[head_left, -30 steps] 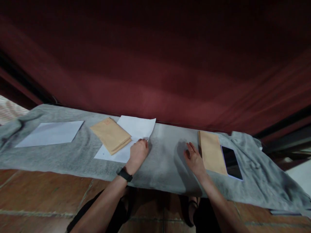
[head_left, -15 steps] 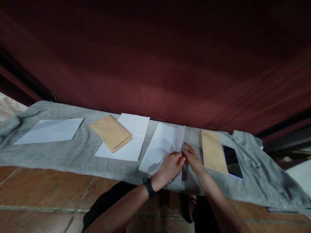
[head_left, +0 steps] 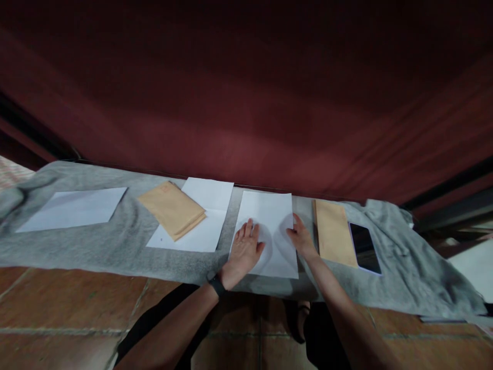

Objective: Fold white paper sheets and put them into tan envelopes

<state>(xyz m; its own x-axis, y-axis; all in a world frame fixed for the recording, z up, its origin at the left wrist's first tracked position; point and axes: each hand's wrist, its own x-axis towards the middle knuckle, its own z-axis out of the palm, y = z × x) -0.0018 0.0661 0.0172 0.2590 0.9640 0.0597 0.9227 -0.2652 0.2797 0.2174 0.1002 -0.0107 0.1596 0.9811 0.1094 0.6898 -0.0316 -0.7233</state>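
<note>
A white sheet of paper (head_left: 269,210) lies flat in front of me, its long sides running away from me. My left hand (head_left: 245,251) rests palm down on its left part, fingers stretched out. At the sheet's right edge is my right hand (head_left: 302,240), with thumb and forefinger apart and the thumb over the paper. Its other fingers are mostly hidden. A black watch (head_left: 217,283) circles my left wrist.
A grey cloth (head_left: 127,257) covers the surface. To the left, brown envelopes (head_left: 171,208) overlap a creased white sheet (head_left: 215,195), and another white paper (head_left: 73,208) lies farther left. To the right are a brown envelope (head_left: 335,234) and a phone (head_left: 365,249).
The sheet's right side, raised and folded over before, now lies flat and the sheet sits straighter. My hands have moved apart, the left one going left and spreading onto the paper.
</note>
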